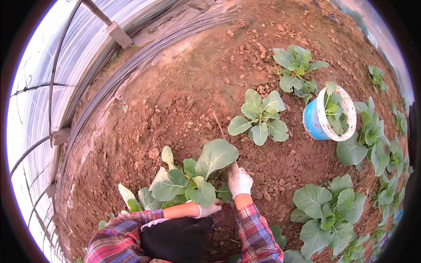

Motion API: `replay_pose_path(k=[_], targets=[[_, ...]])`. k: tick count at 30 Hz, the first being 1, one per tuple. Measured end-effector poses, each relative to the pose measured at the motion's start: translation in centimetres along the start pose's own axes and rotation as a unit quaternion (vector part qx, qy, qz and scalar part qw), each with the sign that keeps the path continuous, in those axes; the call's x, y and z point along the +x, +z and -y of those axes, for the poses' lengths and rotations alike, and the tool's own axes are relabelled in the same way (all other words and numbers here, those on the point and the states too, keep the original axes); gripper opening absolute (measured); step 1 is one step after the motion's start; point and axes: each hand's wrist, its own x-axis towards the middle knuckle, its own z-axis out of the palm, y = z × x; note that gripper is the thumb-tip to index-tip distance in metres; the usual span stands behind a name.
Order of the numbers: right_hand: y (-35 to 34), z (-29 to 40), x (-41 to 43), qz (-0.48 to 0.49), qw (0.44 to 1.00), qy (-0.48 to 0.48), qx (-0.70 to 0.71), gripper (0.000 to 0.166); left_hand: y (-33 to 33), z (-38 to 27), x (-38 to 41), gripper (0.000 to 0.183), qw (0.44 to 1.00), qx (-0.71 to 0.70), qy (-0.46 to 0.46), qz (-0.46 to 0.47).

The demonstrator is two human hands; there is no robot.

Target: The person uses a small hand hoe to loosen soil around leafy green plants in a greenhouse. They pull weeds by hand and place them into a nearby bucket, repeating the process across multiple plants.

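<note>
A leafy brassica plant [187,184] with broad grey-green leaves grows in the reddish soil before me. My left hand [209,208], in a whitish work glove, is low at the plant's near side, and leaves cover part of it. On the plant's right side, my right hand [240,180] wears a soil-stained glove. Its fingertips reach beside the edge of the biggest leaf [218,156]. Whether either hand grips a stem or a leaf is hidden. A thin stick [219,125] lies on the soil just beyond that leaf.
A blue and white plastic bucket [314,118] holding picked leaves [335,113] stands tilted at right. Other brassica plants grow ahead [260,116], farther off [296,70] and at lower right [329,213]. Along the left run thin dark tubes [108,88] and the greenhouse's plastic film wall [36,108].
</note>
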Motion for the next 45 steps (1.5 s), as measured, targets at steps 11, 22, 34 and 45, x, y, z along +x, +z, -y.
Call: replay_pose_path(k=[11, 22, 34, 45], targets=[[0.6, 2.7, 4.0, 0.121, 0.988, -0.009, 0.092, 0.029, 0.6, -1.4, 0.6, 0.029, 0.981, -0.175, -0.079, 0.002], [-4.0, -11.2, -9.6, -0.282, 0.928, -0.027, 0.241, 0.052, 0.1, -4.1, -0.4, 0.046, 0.986, -0.109, -0.11, 0.059], [-4.7, -13.2, -1.0, -0.208, 0.948, 0.198, 0.134, 0.05, 0.6, -3.7, -0.1, 0.045, 0.989, -0.073, -0.118, 0.052], [-2.5, -9.9, -4.3, -0.134, 0.95, 0.216, 0.179, 0.057, 0.7, -4.0, 0.3, 0.046, 0.998, 0.018, -0.054, 0.036]])
